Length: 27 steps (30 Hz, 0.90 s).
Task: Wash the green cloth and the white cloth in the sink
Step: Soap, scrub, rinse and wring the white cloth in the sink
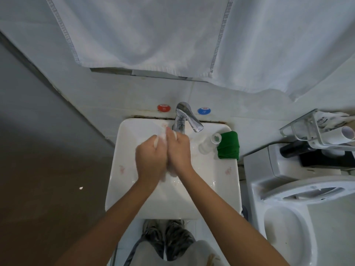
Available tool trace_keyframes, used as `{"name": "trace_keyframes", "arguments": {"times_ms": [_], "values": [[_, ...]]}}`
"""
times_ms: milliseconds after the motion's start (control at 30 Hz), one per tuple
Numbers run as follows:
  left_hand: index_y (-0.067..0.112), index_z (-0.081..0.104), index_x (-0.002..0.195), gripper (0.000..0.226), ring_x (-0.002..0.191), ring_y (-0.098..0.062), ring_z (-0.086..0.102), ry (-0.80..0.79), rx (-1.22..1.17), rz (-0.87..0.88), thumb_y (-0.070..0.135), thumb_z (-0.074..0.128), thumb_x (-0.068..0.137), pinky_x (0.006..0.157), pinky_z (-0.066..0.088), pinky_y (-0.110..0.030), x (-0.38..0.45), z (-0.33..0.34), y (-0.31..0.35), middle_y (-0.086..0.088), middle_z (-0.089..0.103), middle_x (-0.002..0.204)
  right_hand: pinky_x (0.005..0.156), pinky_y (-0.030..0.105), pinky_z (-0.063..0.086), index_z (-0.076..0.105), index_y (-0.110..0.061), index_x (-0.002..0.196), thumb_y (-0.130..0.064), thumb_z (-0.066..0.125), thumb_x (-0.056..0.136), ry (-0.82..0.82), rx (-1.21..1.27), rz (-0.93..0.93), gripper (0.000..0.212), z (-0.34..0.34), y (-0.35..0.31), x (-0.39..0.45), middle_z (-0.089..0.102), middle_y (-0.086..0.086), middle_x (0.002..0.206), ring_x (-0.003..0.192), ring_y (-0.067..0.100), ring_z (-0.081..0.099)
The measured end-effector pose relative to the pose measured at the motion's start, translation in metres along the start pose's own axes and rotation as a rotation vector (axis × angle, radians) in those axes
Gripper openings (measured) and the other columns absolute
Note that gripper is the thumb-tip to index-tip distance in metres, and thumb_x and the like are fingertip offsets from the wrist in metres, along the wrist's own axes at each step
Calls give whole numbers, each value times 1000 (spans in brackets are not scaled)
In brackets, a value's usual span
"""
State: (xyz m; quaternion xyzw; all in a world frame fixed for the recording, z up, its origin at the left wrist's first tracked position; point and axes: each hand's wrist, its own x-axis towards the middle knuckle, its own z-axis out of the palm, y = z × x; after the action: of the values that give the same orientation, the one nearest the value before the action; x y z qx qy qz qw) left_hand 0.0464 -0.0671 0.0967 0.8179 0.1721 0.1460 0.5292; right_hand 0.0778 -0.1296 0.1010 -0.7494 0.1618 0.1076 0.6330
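Over the white sink (123,169) my left hand (150,160) and my right hand (178,150) are pressed together, side by side. Between them they grip the white cloth (163,138), which shows only as small white bits above and below the fingers. Both hands sit just in front of the chrome tap (185,117). The green cloth (228,144) lies folded on the sink's right rim, apart from both hands.
A clear glass (210,144) stands on the rim beside the green cloth. Red (163,108) and blue (204,110) knobs flank the tap. White towels (153,35) hang above. A toilet (288,217) is at the right, with a wire shelf (317,129) above it.
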Motion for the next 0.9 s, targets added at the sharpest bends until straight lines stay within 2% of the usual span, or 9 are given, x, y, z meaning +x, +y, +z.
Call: {"name": "trace_keyframes", "arguments": {"times_ms": [67,133,233,333,433,533,667,833,900], "values": [[22,46,52,44,45,-7,48,-33,-29,36,25,49,95,46,37,-17,-10,2,10,8,46,46,59,32,44,54,-13,65,-35,47,99,82,30,49,41,0,1,9,52,1,57,59,17,52],[23,43,51,45,44,-9,44,-26,23,12,26,50,95,48,35,-19,5,2,5,8,44,46,64,36,51,60,-12,72,-37,45,100,114,24,24,40,4,8,-10,62,8,68,67,18,61],[19,44,55,42,47,-6,41,7,56,-58,23,50,96,51,34,-22,15,-3,-4,3,46,51,61,36,48,55,-19,62,-38,46,97,42,37,-62,41,3,11,-32,57,3,61,62,15,56],[23,41,51,45,44,-7,44,-24,7,28,22,52,95,46,33,-16,-13,6,4,8,43,46,59,32,40,49,-16,59,-36,49,97,107,56,86,43,-3,2,1,50,1,55,57,16,50],[22,42,51,45,44,-7,44,8,9,-37,26,53,95,46,34,-16,0,10,10,7,44,46,63,34,49,57,-17,68,-38,46,98,165,53,97,38,3,2,-3,62,5,65,65,18,60],[23,38,52,46,47,-9,40,29,34,-152,24,50,96,48,29,-20,21,4,8,7,41,48,70,39,54,62,-11,75,-36,46,98,86,36,28,38,6,3,-23,66,13,76,75,25,66],[16,49,56,42,46,-5,45,4,-14,20,28,50,96,46,34,-14,-9,8,15,7,47,49,60,37,41,47,-15,55,-29,49,97,105,53,69,44,-6,-14,2,51,3,54,56,18,49],[14,48,61,40,53,-7,46,42,-3,-204,29,46,98,52,35,-21,24,0,15,-1,53,61,69,37,53,60,-16,69,-35,45,99,-70,-64,-94,39,-2,-11,-26,64,6,69,72,21,65],[14,52,65,36,57,-8,49,43,-41,-220,29,47,98,51,37,-18,15,1,16,0,54,61,65,36,50,58,-14,67,-33,45,99,-62,-61,-80,40,-5,-15,-19,62,6,66,66,17,62]]}}
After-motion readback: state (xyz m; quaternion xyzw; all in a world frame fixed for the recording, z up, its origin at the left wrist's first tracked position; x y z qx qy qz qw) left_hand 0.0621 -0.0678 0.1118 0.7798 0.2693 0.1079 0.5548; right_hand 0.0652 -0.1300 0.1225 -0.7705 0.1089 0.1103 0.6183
